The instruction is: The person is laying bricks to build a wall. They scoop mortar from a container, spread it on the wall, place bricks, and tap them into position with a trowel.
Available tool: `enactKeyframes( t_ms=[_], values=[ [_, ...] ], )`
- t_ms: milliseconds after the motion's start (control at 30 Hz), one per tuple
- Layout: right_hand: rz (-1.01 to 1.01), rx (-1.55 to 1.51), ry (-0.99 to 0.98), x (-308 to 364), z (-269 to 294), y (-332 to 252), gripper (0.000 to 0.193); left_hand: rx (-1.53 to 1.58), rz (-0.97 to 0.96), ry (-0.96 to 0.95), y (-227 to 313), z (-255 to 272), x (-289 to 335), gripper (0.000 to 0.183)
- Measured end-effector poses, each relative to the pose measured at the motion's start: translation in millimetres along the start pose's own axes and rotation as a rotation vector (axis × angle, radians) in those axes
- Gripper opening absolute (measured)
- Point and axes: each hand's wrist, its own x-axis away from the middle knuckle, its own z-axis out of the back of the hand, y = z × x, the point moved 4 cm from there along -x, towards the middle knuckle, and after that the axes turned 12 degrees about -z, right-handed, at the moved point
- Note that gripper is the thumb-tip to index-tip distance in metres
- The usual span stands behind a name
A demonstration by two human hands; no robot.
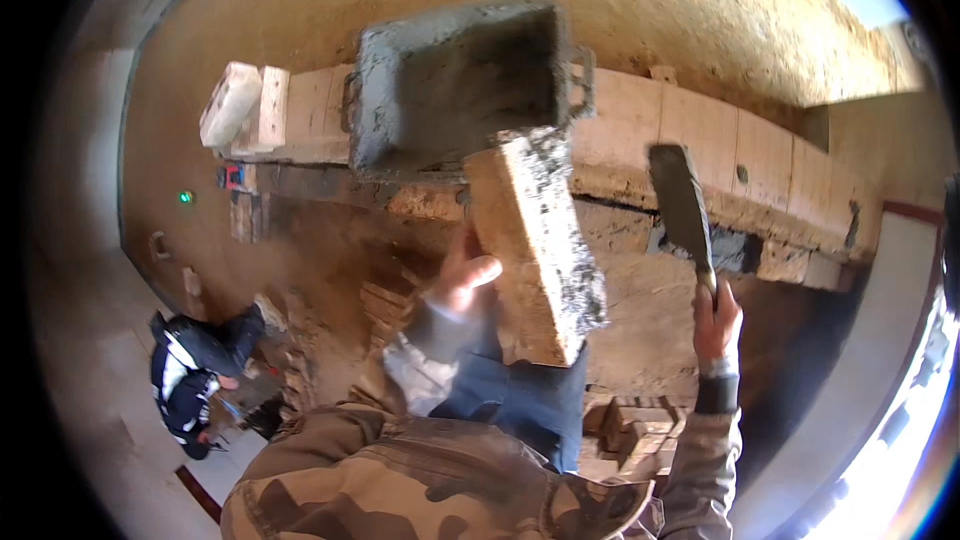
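My left hand [462, 272] grips a tan brick [515, 250] from its left side, with the thumb on its face. Grey wet mortar coats the brick's right side and top end. My right hand [717, 318] is wrapped round the handle of a bricklayer's trowel [680, 202]. Its grey-smeared blade points away from me, over the front edge of the brick wall. Beyond the brick stands a mortar tub [362, 130], grey and rectangular, with mortar inside. The brick's top end overlaps the tub's near rim in this view.
The tub rests on a long brick wall [700, 130] running left to right. Two loose bricks [245, 105] stand on its left end. Brick stacks [640, 430] lie by my legs. A person [195, 370] crouches at the lower left. A pale panel [850, 370] rises at the right.
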Motion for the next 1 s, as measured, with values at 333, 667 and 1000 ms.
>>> enactKeyframes(
  t_ms=[333,667,1000],
  values=[
    [0.504,0.673,-0.078,-167.1,-124.7,-191.7,0.031,0.054,-0.253,0.351,42.0,122.3,39.2,0.073],
    [0.411,1.016,-0.403,-136.4,-207.3,-169.2,0.037,0.610,-0.296,0.493,45.4,223.1,86.4,0.040],
    [0.636,0.858,-0.649,-197.4,-292.7,-145.0,0.041,0.735,-0.295,0.313,67.4,248.8,76.7,0.047]
  ],
)
